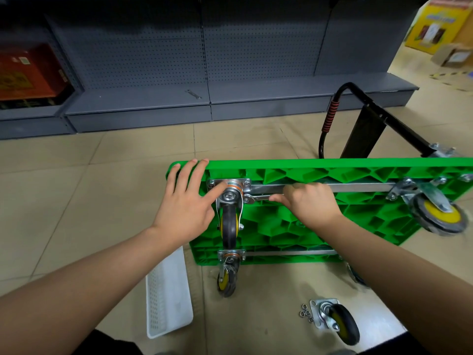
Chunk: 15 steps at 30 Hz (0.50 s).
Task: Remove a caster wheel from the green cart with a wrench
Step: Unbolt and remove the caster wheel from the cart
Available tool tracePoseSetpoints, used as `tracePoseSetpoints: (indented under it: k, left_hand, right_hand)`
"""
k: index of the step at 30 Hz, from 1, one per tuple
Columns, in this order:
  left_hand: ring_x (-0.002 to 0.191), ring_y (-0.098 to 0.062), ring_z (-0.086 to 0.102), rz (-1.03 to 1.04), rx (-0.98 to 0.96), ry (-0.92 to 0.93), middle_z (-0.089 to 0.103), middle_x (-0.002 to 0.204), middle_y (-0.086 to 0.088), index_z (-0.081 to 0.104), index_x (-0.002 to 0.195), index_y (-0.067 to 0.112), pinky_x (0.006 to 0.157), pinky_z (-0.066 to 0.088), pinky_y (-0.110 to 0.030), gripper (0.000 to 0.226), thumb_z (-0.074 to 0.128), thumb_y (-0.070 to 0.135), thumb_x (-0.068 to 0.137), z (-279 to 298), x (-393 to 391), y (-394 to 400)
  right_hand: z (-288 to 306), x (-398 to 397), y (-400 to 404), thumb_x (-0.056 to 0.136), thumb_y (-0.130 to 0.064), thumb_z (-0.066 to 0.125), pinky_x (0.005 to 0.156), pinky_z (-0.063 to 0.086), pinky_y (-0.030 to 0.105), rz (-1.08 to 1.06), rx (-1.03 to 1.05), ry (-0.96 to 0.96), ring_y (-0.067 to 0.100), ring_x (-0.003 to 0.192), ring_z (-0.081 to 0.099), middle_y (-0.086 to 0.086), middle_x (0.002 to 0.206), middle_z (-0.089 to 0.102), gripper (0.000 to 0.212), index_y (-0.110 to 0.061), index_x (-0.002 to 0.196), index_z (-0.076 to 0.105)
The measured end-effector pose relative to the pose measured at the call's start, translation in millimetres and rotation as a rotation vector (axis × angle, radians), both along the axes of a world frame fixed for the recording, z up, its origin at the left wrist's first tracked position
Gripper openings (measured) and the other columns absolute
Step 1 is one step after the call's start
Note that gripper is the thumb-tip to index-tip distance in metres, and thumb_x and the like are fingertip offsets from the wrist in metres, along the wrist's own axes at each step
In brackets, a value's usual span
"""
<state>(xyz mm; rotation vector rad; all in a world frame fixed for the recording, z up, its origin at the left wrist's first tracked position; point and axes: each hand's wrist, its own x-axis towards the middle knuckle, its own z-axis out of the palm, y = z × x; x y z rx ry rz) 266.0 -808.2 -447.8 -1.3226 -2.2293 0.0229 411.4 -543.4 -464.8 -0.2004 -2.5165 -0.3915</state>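
On the tiled floor the green cart [332,216] lies upside down before you. Your left hand [186,201] rests flat, fingers straight, on its corner beside the caster wheel [229,221]. Your right hand [311,203] grips the wrench [257,198], whose head seems seated on a bolt of the caster's mounting plate [230,184].

The green cart [320,175] is shiny plastic, its wheel plates [229,187] and the wrench [257,198] are bright smooth metal, and the white tray [167,293] is holey plastic.
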Motion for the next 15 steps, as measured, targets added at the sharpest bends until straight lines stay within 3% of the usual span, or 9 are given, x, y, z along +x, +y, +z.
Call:
tracePoseSetpoints:
  k: [3, 6, 10, 13, 15]
  left_hand:
    - [0.143, -0.048, 0.029, -0.001, -0.012, -0.024, 0.032, 0.156, -0.027, 0.054, 0.141, 0.032, 0.116, 0.020, -0.065, 0.062, 0.063, 0.023, 0.081, 2, 1, -1]
    - [0.144, -0.049, 0.028, -0.008, 0.000, -0.067, 0.032, 0.156, -0.026, 0.053, 0.143, 0.033, 0.117, 0.019, -0.066, 0.063, 0.064, 0.023, 0.082, 5, 3, -2]
    - [0.142, -0.049, 0.030, -0.056, 0.058, -0.135, 0.037, 0.152, -0.025, 0.054, 0.139, 0.026, 0.116, 0.024, -0.065, 0.052, 0.063, 0.022, 0.088, 11, 4, -5]
    - [0.126, -0.043, 0.045, -0.161, 0.140, -0.096, 0.054, 0.135, -0.019, 0.065, 0.117, 0.012, 0.102, 0.044, -0.059, 0.028, 0.059, 0.024, 0.093, 11, 13, -7]
    - [0.102, -0.035, 0.052, -0.223, 0.218, -0.086, 0.060, 0.111, -0.012, 0.067, 0.097, 0.008, 0.085, 0.050, -0.049, 0.021, 0.058, 0.027, 0.095, 11, 20, -4]
  right_hand:
    - [5, 1, -3, 0.089, -0.061, 0.051, 0.044, 0.024, 0.022, -0.029, -0.026, -0.047, 0.027, 0.031, 0.048, 0.004, 0.041, 0.049, 0.061, -0.015, 0.048, 0.050]
    - [13, 4, -6, 0.078, -0.056, 0.076, 0.044, 0.025, 0.021, -0.050, -0.013, -0.130, 0.026, 0.029, 0.048, 0.003, 0.041, 0.050, 0.058, -0.015, 0.046, 0.051]
    - [31, 17, -17, 0.072, -0.056, 0.082, 0.045, 0.024, 0.020, -0.122, -0.015, -0.171, 0.026, 0.029, 0.049, 0.003, 0.038, 0.048, 0.058, -0.016, 0.045, 0.050]
    - [46, 28, -31, 0.077, -0.060, 0.075, 0.046, 0.025, 0.021, -0.173, -0.024, -0.162, 0.027, 0.034, 0.054, 0.004, 0.039, 0.050, 0.058, -0.018, 0.047, 0.049]
    - [53, 31, -41, 0.092, -0.067, 0.052, 0.052, 0.031, 0.026, -0.202, -0.070, -0.200, 0.031, 0.057, 0.067, 0.006, 0.058, 0.064, 0.056, -0.019, 0.063, 0.058]
